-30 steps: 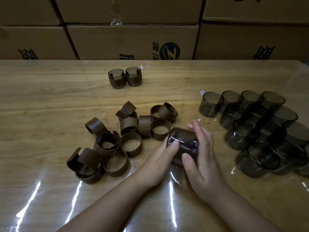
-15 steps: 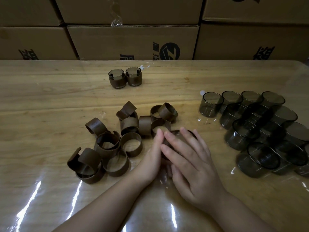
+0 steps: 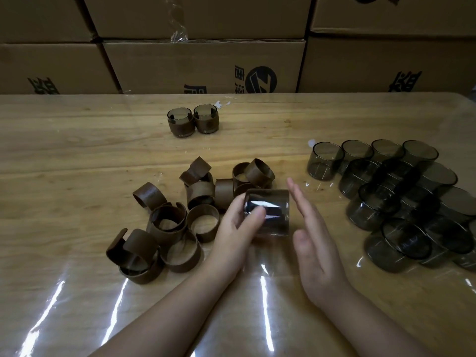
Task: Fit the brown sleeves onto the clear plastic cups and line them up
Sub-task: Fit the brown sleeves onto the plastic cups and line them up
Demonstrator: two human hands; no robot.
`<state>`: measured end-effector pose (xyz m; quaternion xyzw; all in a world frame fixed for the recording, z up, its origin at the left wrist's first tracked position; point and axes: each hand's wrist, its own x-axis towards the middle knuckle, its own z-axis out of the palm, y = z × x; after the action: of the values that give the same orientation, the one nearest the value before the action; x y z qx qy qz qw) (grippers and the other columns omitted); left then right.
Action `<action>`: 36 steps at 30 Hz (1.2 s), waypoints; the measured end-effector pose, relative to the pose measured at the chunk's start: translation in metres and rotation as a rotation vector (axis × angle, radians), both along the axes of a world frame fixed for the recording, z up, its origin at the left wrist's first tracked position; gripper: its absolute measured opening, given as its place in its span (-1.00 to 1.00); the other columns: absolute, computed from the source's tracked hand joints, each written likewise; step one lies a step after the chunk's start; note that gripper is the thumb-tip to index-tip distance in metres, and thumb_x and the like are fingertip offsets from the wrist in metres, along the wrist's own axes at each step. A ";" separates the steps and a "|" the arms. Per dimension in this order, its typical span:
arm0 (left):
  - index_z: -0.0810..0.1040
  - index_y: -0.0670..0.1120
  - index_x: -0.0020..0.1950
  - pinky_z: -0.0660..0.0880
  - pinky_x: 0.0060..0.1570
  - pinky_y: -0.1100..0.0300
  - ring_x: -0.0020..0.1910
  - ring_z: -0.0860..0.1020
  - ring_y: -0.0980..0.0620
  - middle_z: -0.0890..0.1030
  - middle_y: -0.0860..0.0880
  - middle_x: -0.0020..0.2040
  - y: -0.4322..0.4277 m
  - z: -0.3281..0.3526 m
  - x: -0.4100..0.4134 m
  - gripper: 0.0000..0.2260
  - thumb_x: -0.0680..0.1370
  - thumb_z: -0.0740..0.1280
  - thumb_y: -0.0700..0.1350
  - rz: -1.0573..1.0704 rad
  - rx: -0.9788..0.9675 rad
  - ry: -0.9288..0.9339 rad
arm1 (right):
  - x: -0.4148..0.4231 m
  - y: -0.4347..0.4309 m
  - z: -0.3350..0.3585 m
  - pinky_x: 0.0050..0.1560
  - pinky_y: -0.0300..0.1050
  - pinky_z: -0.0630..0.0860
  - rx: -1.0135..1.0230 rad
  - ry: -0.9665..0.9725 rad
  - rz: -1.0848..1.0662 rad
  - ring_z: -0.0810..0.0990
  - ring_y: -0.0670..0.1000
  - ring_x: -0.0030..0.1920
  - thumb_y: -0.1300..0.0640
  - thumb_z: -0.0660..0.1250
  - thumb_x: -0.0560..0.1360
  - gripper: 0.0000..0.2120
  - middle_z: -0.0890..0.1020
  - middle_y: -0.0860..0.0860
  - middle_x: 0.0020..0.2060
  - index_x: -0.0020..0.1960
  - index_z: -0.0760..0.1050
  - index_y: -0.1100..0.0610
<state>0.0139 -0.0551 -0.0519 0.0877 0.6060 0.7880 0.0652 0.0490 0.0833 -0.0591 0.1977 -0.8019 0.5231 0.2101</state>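
- Between your two hands, near the table's (image 3: 77, 155) front middle, one cup (image 3: 268, 212) lies on its side, long axis running left-right.
- Your left hand (image 3: 237, 228) pinches the cup, thumb on its near wall; it looks lifted clear of the table, though that is hard to tell.
- Your right hand (image 3: 316, 243) is flat, fingers straight, holding nothing, just beside the cup's right end.
- A brown rim shows along the cup's top edge; whether that is a sleeve on it or one behind, cannot tell.
- Sleeves (image 3: 180, 222) lie left of the cup, nearer your left hand.
- Bare cups (image 3: 401, 197) sit right.
- Two finished cups (image 3: 193, 122) stand beyond, touching; judgement: the next one goes beside them.
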 end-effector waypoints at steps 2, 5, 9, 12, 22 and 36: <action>0.47 -0.09 0.14 0.54 -0.05 0.21 -0.01 0.61 0.05 0.65 0.02 -0.05 -0.002 0.001 0.002 -0.53 0.30 0.40 0.06 0.017 -0.057 0.080 | -0.006 0.001 -0.001 0.41 -0.13 0.29 -0.223 -0.166 -0.007 0.33 -0.09 0.43 -0.12 0.00 0.62 -0.57 0.37 -0.04 0.43 0.45 0.18 -0.03; 0.43 -0.02 0.16 0.56 0.04 0.13 0.07 0.62 0.02 0.63 -0.06 0.04 -0.003 0.003 0.005 -0.45 0.22 0.47 0.05 0.033 -0.116 0.112 | -0.019 0.007 -0.002 0.14 -0.26 0.51 -0.554 -0.422 -0.089 0.57 -0.10 0.19 -0.16 0.04 0.59 -0.59 0.55 0.02 0.26 0.36 0.31 -0.03; 0.39 0.11 0.22 0.50 0.18 0.14 0.20 0.54 0.03 0.52 -0.12 0.21 -0.002 0.006 0.005 -0.32 0.14 0.53 0.04 0.096 -0.192 0.128 | -0.027 0.011 -0.001 -0.10 -0.26 0.58 -0.668 -0.476 -0.191 0.67 -0.06 -0.09 0.09 0.06 0.64 -0.71 0.67 0.03 -0.07 0.29 0.43 0.09; 0.35 0.06 0.22 0.50 -0.02 0.36 0.06 0.58 0.24 0.51 -0.02 0.14 -0.001 0.002 0.005 -0.31 0.17 0.56 -0.14 0.088 -0.130 0.118 | -0.027 0.009 0.001 -0.14 -0.21 0.58 -0.631 -0.521 -0.221 0.65 -0.07 -0.20 0.18 0.10 0.64 -0.74 0.66 -0.01 -0.24 0.28 0.43 0.05; 0.46 0.02 0.21 0.50 0.07 0.21 0.14 0.58 0.09 0.63 0.09 0.10 -0.003 0.004 0.005 -0.43 0.26 0.51 0.13 0.036 -0.027 0.168 | -0.069 -0.004 0.032 -0.07 0.10 0.56 -0.310 -0.622 -0.167 0.58 0.23 -0.17 0.20 0.26 0.58 -0.71 0.61 0.32 -0.09 0.28 0.50 0.01; 0.49 0.30 0.25 0.60 -0.28 0.06 0.17 0.59 -0.13 0.52 0.00 0.28 -0.005 -0.002 -0.002 -0.31 0.22 0.56 -0.18 -0.130 0.110 -0.044 | -0.055 0.010 0.010 -0.40 -0.37 0.48 -0.317 -0.423 -0.287 0.59 -0.20 -0.38 0.14 0.22 0.60 -0.87 0.65 -0.06 -0.35 -0.09 0.48 -0.02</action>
<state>0.0121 -0.0601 -0.0537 0.1129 0.5533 0.8158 0.1248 -0.0056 0.0934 -0.0488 -0.0664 -0.7560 0.6363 0.1385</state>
